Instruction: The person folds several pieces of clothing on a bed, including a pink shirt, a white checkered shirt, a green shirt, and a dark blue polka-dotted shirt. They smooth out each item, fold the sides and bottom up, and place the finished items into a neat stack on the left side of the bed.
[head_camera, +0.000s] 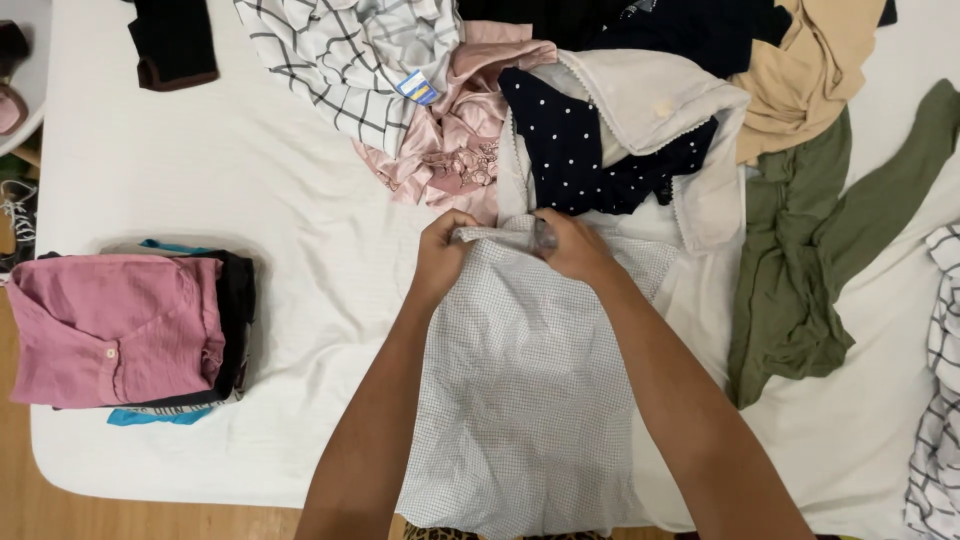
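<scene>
A small-checked white and grey garment (520, 390) lies spread in front of me on the white sheet, running from the near edge up to my hands. My left hand (443, 255) pinches its top edge at the left. My right hand (573, 245) grips the same top edge just to the right, fingers closed on the fabric. Both hands sit close together, right below a heap of unfolded clothes. Nearest to them in that heap are a navy polka-dot piece (570, 150) and a pink satin piece (460, 140).
A folded stack topped by a pink shirt (115, 325) sits at the left on the white bed sheet (280, 230). An olive green garment (800, 270) lies at the right, a tan one (810, 80) above it, a windowpane-check cloth (340, 60) at the top, and wooden floor (15, 450) at the left.
</scene>
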